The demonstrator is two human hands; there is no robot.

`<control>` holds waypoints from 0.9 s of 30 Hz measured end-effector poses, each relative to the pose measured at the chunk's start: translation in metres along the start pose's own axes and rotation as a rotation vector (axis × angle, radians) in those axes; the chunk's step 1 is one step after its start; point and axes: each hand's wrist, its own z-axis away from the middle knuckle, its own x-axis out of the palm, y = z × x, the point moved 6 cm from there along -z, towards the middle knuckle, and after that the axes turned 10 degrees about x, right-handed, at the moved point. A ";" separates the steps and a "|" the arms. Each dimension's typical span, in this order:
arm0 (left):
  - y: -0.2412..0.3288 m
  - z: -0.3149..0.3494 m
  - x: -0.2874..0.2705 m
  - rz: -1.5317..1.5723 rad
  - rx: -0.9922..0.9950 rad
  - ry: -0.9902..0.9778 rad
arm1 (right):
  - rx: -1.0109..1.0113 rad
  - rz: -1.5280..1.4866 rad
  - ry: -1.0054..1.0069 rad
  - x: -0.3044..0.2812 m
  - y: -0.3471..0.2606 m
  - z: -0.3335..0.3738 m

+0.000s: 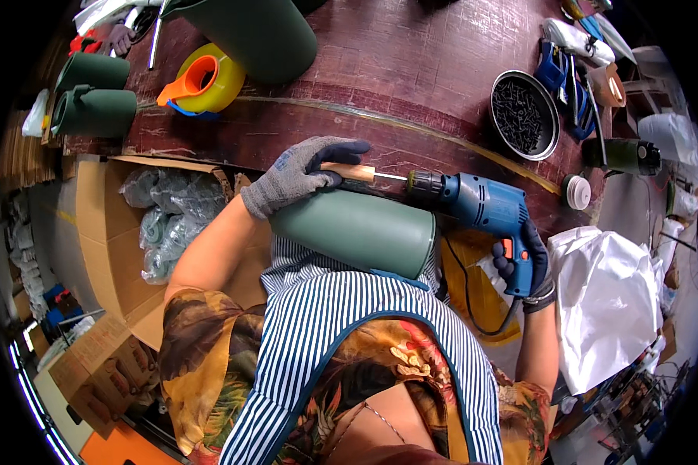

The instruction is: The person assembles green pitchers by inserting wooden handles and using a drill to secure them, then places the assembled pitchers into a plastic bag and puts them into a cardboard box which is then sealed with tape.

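I see the left hand (298, 174), in a grey glove, with fingers curled around a wooden handle (349, 172) lying on a green cylinder (357, 231) just under those fingers. The right hand (529, 263), fingers wrapped tight, grips a blue electric drill (481, 205), its chuck meeting the handle's metal shaft. Beyond the left fingertips sits a yellow tape roll (213, 77); past the drill, a round dish of dark screws (524, 115)

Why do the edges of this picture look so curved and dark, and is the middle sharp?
In the head view the fisheye lens bends the table edge and blackens the corners; the middle is sharp, showing the left hand on the wooden piece and the blue drill; the white bag glares bright.
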 end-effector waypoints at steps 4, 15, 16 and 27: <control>-0.001 0.002 0.001 0.001 -0.021 0.033 | -0.056 0.051 0.084 0.002 -0.003 -0.003; 0.001 0.001 -0.002 -0.139 -0.034 -0.005 | -0.111 0.099 0.058 -0.001 -0.004 -0.010; 0.001 0.000 -0.002 -0.159 -0.022 0.002 | -0.120 0.107 0.061 0.001 -0.004 -0.010; 0.006 -0.002 0.001 -0.119 -0.039 0.006 | -0.087 0.105 0.055 -0.012 -0.001 -0.016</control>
